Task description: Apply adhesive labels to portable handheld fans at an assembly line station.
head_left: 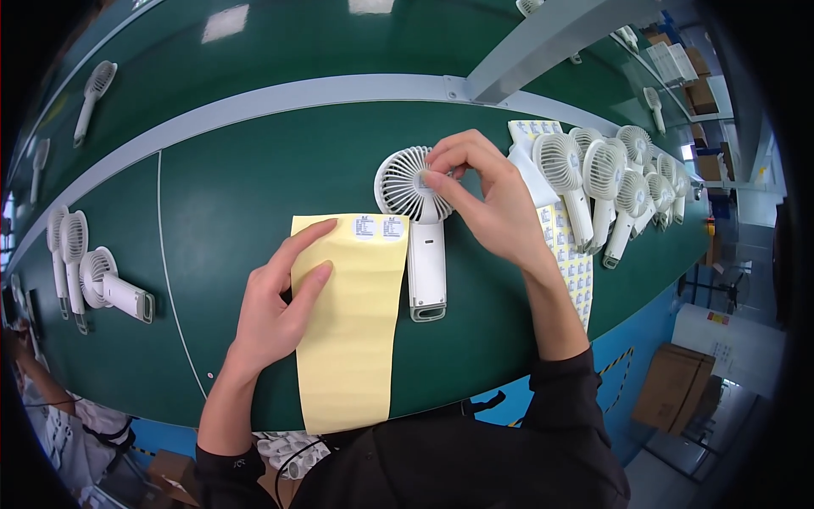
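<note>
A white handheld fan lies on the green table, its round grille up and its handle toward me. At the grille's hub, my right hand pinches a small pale label, mostly hidden by thumb and fingertips. My left hand holds the left side of a yellow backing sheet, with forefinger and thumb on top of it. Two round printed labels remain at the sheet's upper right corner. The sheet's right edge meets the fan's handle, and its lower end reaches the table's front edge.
Several white fans are heaped at the right, beside a sheet full of labels. Three more fans lie at the left. A grey metal post rises from the rail behind. Another person's arm shows at far left.
</note>
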### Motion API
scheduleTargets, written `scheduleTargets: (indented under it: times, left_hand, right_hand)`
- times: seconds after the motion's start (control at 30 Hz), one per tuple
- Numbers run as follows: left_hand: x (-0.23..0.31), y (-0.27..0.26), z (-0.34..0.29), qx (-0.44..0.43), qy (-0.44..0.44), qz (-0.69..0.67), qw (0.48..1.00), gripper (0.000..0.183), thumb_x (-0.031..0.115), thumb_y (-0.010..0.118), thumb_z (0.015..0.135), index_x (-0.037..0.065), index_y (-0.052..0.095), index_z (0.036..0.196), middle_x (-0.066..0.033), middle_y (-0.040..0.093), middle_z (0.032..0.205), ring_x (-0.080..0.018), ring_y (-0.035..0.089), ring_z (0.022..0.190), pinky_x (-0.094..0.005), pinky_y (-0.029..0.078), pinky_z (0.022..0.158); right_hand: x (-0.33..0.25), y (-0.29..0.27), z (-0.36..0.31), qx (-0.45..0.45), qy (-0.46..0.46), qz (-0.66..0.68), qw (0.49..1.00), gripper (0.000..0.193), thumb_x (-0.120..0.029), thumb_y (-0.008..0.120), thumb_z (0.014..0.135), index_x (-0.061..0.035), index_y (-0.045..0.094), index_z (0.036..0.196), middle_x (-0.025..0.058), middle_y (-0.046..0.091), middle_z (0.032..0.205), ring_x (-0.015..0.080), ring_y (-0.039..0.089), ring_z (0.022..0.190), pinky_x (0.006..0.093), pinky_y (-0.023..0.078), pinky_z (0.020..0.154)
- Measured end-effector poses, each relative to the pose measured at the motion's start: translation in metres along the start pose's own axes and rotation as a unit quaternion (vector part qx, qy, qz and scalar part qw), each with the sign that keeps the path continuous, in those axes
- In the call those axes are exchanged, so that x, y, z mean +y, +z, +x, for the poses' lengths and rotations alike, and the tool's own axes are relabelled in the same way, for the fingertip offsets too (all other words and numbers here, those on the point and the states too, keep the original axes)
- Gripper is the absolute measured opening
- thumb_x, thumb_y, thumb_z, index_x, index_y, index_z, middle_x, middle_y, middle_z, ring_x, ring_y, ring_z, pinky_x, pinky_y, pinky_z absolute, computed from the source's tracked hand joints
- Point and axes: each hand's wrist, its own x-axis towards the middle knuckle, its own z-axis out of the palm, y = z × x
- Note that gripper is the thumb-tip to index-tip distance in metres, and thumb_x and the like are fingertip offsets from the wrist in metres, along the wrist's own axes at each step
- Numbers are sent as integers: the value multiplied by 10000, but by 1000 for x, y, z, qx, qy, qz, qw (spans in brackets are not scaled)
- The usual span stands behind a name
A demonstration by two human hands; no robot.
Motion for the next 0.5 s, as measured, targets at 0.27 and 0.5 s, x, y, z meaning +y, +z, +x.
scheduleTargets:
  times: [0.27,0.5]
  left_hand:
    - [-11,5,2,1,8,4,1000,438,36,608,947,79,569,1381,-79,699,1090,-43,426,526,-236,332,478]
    - [-9,3,3,17,29,5,999,439,43,612,945,77,570,1381,-84,703,1116,-41,398,506,-240,307,458]
  right_hand:
    - [9,5,-6,11,2,36,999,45,-10,680,913,-1,638,928,68,605,1092,147,561,969,267,448,853]
    - [5,4,-2,21,-19,23,999,49,-14,683,913,0,638,928,70,606,1084,146,560,961,272,449,843]
